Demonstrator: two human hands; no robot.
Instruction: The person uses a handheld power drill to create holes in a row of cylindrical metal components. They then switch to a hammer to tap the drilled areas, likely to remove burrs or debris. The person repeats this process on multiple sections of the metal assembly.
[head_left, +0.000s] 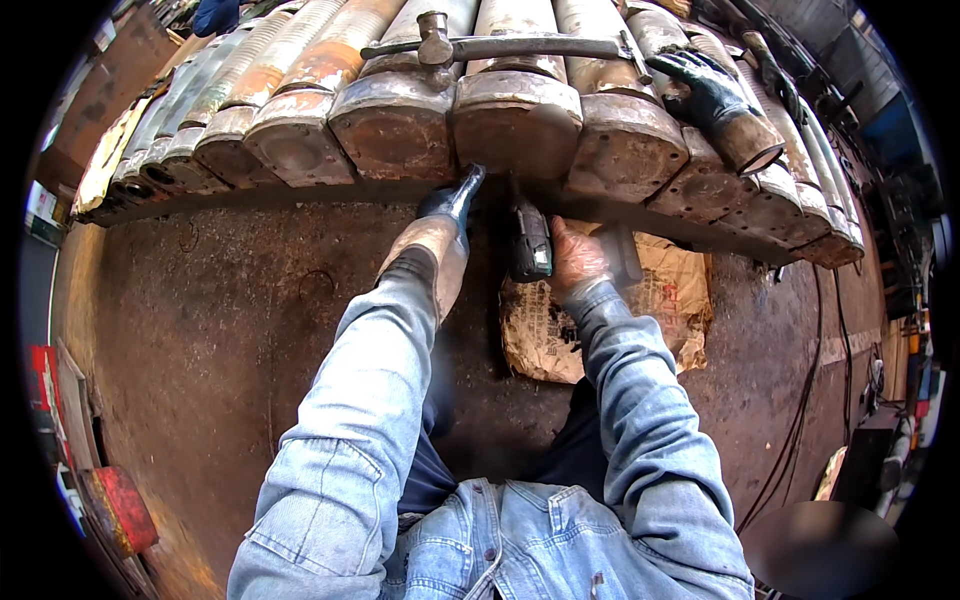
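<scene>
In front of me runs a row of worn, rusty metal cylinders (pixel 516 45) with thick, blocky ends facing me. My left hand (pixel 448 208), in a dark blue glove with a tan cuff, reaches up to the lower edge of a middle end block (pixel 515 120). Its fingertips are at that edge, and most of its fingers are hidden. Just to its right, my right hand (pixel 580 252) is closed on a black cordless power tool (pixel 531 243). The tool's front end is lost in the shadow under the block.
A hammer (pixel 530 47) lies across the cylinders, and a dark glove with a tan cuff (pixel 720 105) rests to its right. Below my right hand is a crumpled brown paper sack (pixel 660 345). Black cables (pixel 800 420) trail at right; a red object (pixel 122 510) sits at lower left.
</scene>
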